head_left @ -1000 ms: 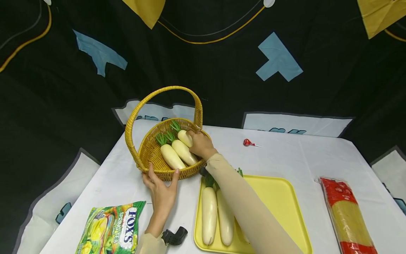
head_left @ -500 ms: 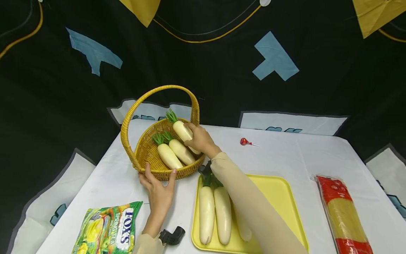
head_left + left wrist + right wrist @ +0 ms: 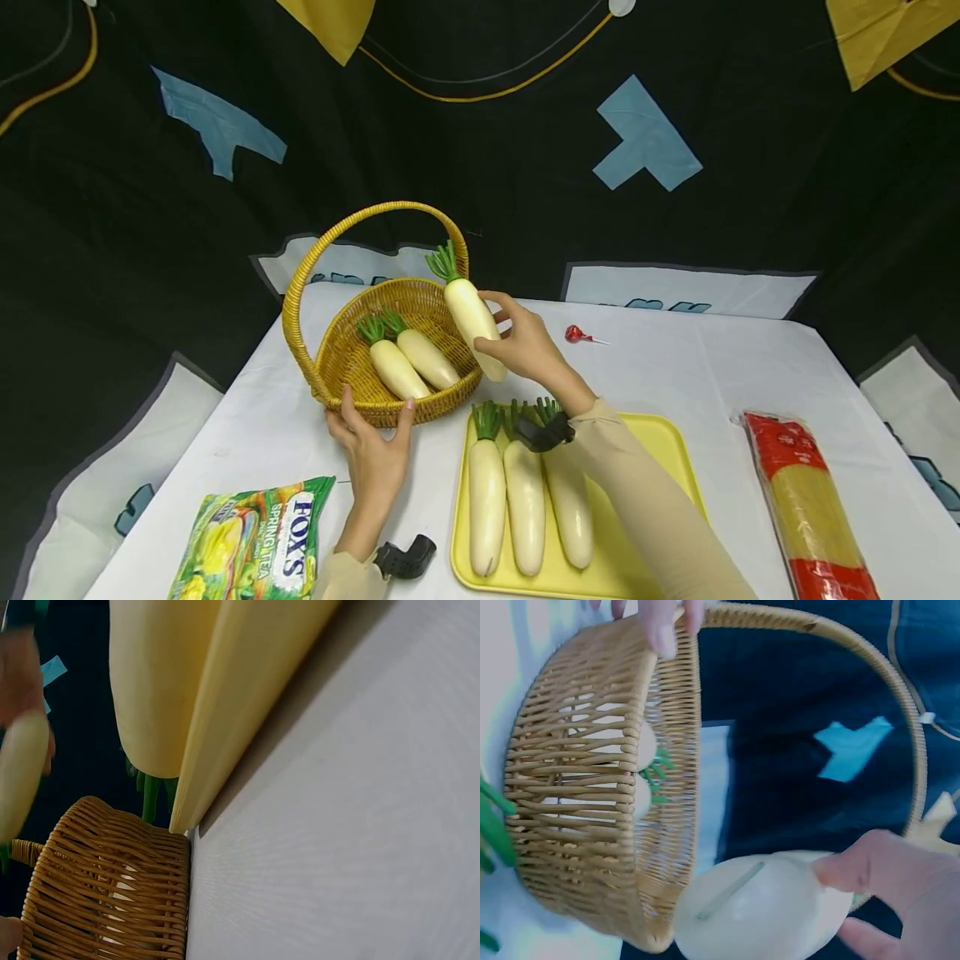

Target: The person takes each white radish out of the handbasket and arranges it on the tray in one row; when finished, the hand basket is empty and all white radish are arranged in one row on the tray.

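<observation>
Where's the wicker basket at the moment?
In the head view, the wicker basket sits left of centre on the white table, near the far left corner of the yellow tray, with the left hand holding its near rim.

A green Fox's bag [image 3: 251, 540] lay at the near left of the white table [image 3: 675, 367], a red lollipop [image 3: 585, 335] lay farther back, and a red-and-yellow packet [image 3: 812, 508] sat near the right edge. Behind hung a black curtain [image 3: 480, 167] with blue patches [image 3: 651, 137], yellow pieces [image 3: 333, 25] and an orange cord [image 3: 465, 100] dipping along its top
</observation>
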{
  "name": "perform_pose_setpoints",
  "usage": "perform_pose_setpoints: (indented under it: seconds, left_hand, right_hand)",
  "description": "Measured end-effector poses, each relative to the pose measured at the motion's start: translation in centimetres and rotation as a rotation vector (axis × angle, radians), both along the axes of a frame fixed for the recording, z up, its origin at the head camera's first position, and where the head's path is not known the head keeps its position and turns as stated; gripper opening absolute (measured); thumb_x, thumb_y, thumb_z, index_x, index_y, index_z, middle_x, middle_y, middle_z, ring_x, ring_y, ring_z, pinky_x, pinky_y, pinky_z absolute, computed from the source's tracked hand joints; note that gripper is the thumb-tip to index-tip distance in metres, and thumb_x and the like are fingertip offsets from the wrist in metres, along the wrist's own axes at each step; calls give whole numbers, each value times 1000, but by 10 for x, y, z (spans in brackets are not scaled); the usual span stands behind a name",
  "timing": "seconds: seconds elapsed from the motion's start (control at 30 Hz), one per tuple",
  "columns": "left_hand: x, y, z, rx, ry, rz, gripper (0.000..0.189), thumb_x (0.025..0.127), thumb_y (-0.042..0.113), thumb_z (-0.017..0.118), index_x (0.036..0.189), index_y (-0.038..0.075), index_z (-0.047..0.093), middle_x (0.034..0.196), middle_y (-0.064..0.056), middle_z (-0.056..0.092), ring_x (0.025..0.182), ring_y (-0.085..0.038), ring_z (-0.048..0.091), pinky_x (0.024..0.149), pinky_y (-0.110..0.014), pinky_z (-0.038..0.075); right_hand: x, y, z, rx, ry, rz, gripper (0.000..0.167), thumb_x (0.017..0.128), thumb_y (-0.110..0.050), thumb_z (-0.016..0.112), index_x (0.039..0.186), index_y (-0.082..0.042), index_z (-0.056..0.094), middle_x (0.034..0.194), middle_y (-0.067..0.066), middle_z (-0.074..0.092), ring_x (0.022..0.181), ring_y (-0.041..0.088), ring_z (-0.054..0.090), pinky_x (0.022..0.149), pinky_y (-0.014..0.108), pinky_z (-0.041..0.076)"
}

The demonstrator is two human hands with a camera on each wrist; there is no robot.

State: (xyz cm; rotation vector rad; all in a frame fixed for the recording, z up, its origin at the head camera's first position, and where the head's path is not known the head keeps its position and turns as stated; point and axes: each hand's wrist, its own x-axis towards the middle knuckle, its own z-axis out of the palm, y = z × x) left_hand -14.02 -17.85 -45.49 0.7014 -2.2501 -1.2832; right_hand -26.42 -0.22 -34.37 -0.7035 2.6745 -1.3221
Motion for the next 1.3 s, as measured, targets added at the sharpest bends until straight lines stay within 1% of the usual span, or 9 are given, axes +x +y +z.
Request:
perform_pose_setpoints:
  seconds: [0.13, 0.23, 0.43, 0.6, 0.83, 0.97, 1.13, 1.2, 1.3]
  left_hand:
    - [-1, 0, 1, 7, 1, 1, 94, 80, 56, 58, 145, 22, 1, 146, -27, -12, 128, -53, 18, 96, -63, 27]
    - [-2, 2, 1, 16, -4, -15, 94, 79, 57, 58, 145, 23, 1, 146, -28, -13, 129, -53, 16, 96, -62, 27]
    - [-1, 3, 1, 8, -6, -6, 93, 80, 56, 58, 145, 23, 0, 146, -28, -12, 129, -53, 17, 96, -62, 28]
    - [-1, 2, 1, 6, -6, -10, 94, 80, 56, 58, 145, 23, -1, 146, -27, -13, 129, -53, 17, 95, -63, 28]
    - [-1, 2, 0, 3, 4, -10, 93, 80, 54, 58, 145, 23, 0, 146, -27, -13, 128, -53, 18, 95, -62, 28]
    - [-1, 2, 0, 6, 9, -10, 93, 81, 53, 58, 146, 22, 0, 146, -27, -13, 128, -53, 18, 96, -63, 28]
    - [-1, 1, 0, 6, 2, -13, 93, 81, 53, 58, 145, 22, -1, 145, -27, -13, 127, -53, 18, 95, -62, 28]
    - [0, 1, 0, 6, -1, -12, 92, 81, 53, 58, 145, 23, -1, 145, -27, -13, 127, -53, 19, 95, -62, 28]
    - [0, 1, 0, 8, -3, -8, 92, 81, 54, 58, 145, 23, -1, 146, -27, -12, 127, -53, 19, 95, -62, 28]
  right_hand:
    - [16, 30, -3, -30, -21, -27, 63, 78, -17, 67, 134, -24, 41, 107, 14, 57, 79, 25, 63, 62, 29, 50]
    - [29, 59, -9, -34, -51, -80, 62, 77, -16, 68, 134, -22, 41, 107, 16, 58, 77, 24, 64, 60, 28, 50]
    - [55, 110, -29, 29, -113, -177, 60, 80, -18, 67, 134, -19, 40, 106, 18, 58, 76, 20, 62, 60, 26, 47]
    - [79, 138, -46, 91, -179, -221, 60, 81, -20, 67, 134, -15, 40, 106, 21, 59, 77, 21, 62, 61, 27, 47]
    - [108, 152, -66, 143, -330, -285, 63, 80, -24, 68, 135, -16, 39, 106, 17, 59, 76, 17, 60, 61, 28, 46]
    - [121, 152, -73, 148, -372, -311, 63, 79, -25, 68, 135, -18, 39, 106, 15, 58, 76, 16, 58, 61, 27, 45]
    - [133, 148, -79, 151, -377, -319, 64, 78, -23, 69, 134, -17, 39, 103, 13, 58, 75, 15, 58, 60, 27, 46]
    - [137, 145, -79, 159, -357, -316, 64, 78, -21, 70, 134, -16, 40, 99, 12, 59, 75, 14, 58, 61, 26, 46]
    - [141, 142, -79, 206, -310, -309, 62, 77, -22, 71, 132, -15, 42, 92, 7, 61, 75, 11, 59, 62, 26, 46]
